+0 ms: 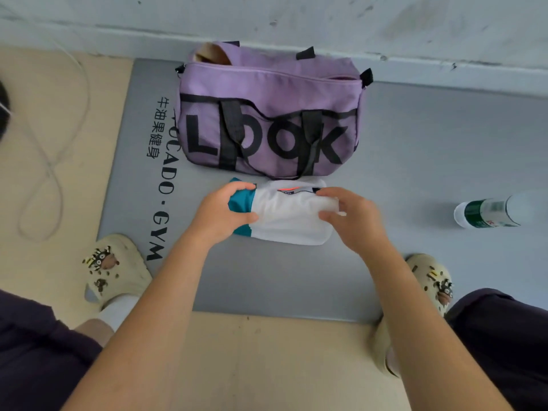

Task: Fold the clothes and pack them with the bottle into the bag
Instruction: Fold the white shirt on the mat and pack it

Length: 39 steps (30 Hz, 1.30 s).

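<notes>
A white cable (50, 161) is lying looped on the tan floor at far left, and two cream clogs — one (115, 268) at the grey mat's (267, 277) near left corner, one (430, 280) at its near edge to the right — are flanking the person's arms. The folded white-and-teal garment (284, 218) is lying mid-mat with its long axis running left to right, just near of the purple bag (267, 114), whose zip is standing open; the left hand (222, 215) is gripping its teal end while the right hand (355, 218) is pinching its white end. The bottle (489, 210) is lying on its side well apart at right — cap pointing left.

The bag (271, 114) is set on the mat (415, 149) by the wall (296, 19). The folded garment (289, 216) is laid just before it, and the bottle (489, 213) well right.
</notes>
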Each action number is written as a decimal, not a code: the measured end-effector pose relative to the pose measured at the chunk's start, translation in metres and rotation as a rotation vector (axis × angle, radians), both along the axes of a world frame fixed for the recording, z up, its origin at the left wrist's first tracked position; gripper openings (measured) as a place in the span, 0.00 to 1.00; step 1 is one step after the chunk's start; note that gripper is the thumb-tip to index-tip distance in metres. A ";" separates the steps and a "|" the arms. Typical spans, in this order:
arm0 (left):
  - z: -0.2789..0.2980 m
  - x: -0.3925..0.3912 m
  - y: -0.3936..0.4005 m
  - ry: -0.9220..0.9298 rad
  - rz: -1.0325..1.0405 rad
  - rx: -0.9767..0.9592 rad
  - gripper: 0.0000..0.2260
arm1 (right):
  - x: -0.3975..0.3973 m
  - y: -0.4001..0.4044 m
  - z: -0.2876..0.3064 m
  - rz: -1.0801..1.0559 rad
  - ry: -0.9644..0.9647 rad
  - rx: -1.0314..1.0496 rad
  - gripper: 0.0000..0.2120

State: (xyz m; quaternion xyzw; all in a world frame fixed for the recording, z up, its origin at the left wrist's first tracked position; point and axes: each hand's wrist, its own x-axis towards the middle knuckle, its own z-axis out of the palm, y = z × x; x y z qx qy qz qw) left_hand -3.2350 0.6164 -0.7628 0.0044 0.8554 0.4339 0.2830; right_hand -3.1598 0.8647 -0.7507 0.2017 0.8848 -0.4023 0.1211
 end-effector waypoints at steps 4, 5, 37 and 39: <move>-0.004 0.001 0.001 0.080 0.046 -0.100 0.18 | -0.002 0.003 0.004 0.096 0.038 0.284 0.16; -0.005 0.002 0.003 0.094 0.058 -0.117 0.16 | -0.002 0.004 0.005 0.136 0.039 0.346 0.15; -0.094 0.071 0.000 -0.260 0.465 -0.163 0.16 | 0.054 -0.022 -0.092 -0.387 -0.314 0.097 0.23; -0.091 0.085 -0.002 -0.057 0.483 -0.291 0.17 | 0.064 -0.027 -0.090 -0.377 -0.372 0.097 0.24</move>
